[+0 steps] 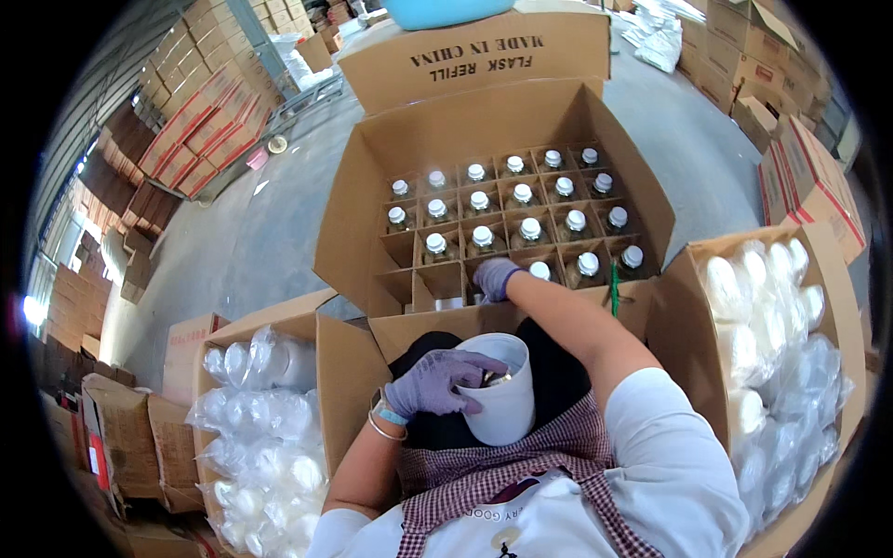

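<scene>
My left hand [433, 382], in a purple glove, is closed over the near left side of a white bucket [507, 414] in my lap. Its thumb lies outside the wall and its fingers bend inside, beside small shiny pieces [498, 379] too small to name. My right hand [495, 278], gloved too, reaches down into a near cell of a large open carton [363, 237]. The divider and carton wall hide its fingers. Rows of clear glass bottles with white caps [530, 231] stand in the carton's cells around it. A few near-left cells hold no capped bottle.
Left of me an open carton [349, 386] holds plastic-wrapped white pieces [270, 418]. Another open carton [823, 279] with similar wrapped pieces [777, 372] stands at my right. A green tie [614, 288] hangs at the big carton's near edge. Stacked boxes [209, 130] line the far left.
</scene>
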Available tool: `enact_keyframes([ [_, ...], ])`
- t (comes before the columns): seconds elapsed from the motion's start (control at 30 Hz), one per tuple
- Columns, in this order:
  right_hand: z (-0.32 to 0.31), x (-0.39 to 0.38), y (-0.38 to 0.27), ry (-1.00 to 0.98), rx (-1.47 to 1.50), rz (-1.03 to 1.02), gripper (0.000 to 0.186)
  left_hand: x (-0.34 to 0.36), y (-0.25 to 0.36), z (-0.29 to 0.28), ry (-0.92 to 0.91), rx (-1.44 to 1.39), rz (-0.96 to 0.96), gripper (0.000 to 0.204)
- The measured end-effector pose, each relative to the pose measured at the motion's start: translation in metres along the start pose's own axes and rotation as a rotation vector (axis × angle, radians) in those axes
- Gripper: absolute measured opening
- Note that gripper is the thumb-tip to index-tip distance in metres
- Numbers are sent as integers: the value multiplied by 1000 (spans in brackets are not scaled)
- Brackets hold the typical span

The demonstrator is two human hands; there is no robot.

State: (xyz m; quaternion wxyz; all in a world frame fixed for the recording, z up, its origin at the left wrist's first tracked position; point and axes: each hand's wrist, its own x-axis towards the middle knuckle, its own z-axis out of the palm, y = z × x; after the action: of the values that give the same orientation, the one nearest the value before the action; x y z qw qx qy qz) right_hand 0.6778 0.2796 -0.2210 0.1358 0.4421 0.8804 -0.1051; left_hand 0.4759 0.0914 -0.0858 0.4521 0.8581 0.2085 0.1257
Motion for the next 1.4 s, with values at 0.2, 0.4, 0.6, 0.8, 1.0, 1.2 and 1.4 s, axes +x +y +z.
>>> enact_keyframes([
  [0.2, -10, 10, 9, -160, -158, -86, 45, -2, -36, 10, 250, -55, 124, 37],
  [0.4, -120, -121, 9, 591, 574, 75, 36, 14, -30, 16, 1014, -575, -72, 91],
  [0.6, -120, -192, -39, 608, 1311, -64, 39, 16, 32, -5, 465, -1480, 41, 71],
  [0.8, -126, -240, -104, 1301, 332, -343, 65, 5, 67, 26, 788, -910, 71, 80],
  [1.0, -123, -242, -96, 575, 1256, -33, 70, 13, 72, 47, 1086, -71, 129, 80],
  [1.2, -107, -240, -129, 1117, 684, -277, 79, -10, 75, 58, 1026, -426, -107, 80],
  [1.4, -59, -203, -130, 823, 1301, -394, 62, 0, 83, 34, 805, 915, 328, 74],
])
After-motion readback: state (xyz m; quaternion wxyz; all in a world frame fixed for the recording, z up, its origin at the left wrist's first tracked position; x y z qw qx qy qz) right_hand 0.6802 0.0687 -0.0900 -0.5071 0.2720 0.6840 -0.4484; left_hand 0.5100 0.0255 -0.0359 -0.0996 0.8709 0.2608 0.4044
